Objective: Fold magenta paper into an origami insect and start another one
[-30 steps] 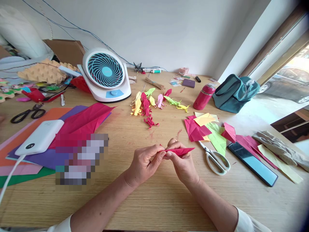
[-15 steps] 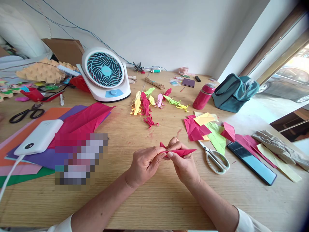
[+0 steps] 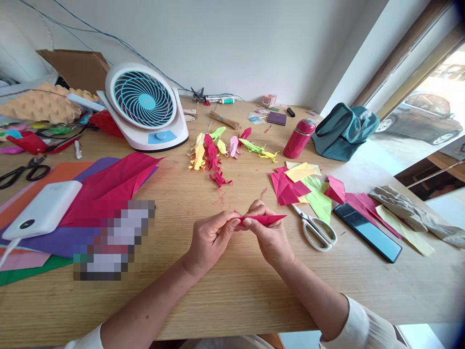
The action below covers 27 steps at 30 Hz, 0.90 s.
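A narrow folded piece of red paper (image 3: 269, 219) is pinched between both hands above the wooden table (image 3: 232, 295). My left hand (image 3: 210, 240) grips its left end between thumb and fingers. Close beside it, my right hand (image 3: 271, 237) pinches the middle, thumb in front, and a pointed tip sticks out to the right. Beyond the hands lie several folded paper figures, among them a small red one (image 3: 219, 180), a yellow one (image 3: 198, 155) and a green one (image 3: 251, 146). White-handled scissors (image 3: 317, 232) rest to the right of my right hand.
On the left are a fan (image 3: 145, 104), a white power bank (image 3: 43, 208), coloured sheets (image 3: 105, 186) and black scissors (image 3: 25, 172). Toward the right are folded papers (image 3: 288, 186), a phone (image 3: 368, 232), a red bottle (image 3: 300, 138) and a teal bag (image 3: 341, 133).
The view has shifted, so most things appear further left and slightly higher. Both hands still pinch the red paper, and less of its left end shows above the fingers.
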### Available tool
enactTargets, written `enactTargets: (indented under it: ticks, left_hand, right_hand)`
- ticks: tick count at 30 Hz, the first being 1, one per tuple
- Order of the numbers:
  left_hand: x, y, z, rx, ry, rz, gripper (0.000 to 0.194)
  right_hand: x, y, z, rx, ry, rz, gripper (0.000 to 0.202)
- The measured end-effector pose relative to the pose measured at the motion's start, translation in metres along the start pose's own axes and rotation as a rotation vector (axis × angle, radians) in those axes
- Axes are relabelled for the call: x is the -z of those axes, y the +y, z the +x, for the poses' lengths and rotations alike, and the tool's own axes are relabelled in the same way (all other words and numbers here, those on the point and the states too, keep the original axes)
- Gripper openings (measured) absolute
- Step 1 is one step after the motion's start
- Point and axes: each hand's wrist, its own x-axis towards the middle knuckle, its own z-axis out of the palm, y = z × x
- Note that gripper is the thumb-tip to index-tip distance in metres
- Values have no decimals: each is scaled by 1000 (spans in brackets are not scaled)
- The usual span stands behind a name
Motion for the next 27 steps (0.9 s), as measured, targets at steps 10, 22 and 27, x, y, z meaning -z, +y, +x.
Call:
enactTargets:
  ticks: [10,22,27]
  left_hand:
    - [1,1,0,23,-21,-25,13]
    - [1,-1,-1,49,-30,31,9]
    - [-1,1,0,91,-34,-26,7]
  right_hand:
    - [2,-4,-1,62,-29,-64,12]
    - [0,-8,0,79,-5,-163,11]
    - [0,-6,-1,66,-11,-138,9]
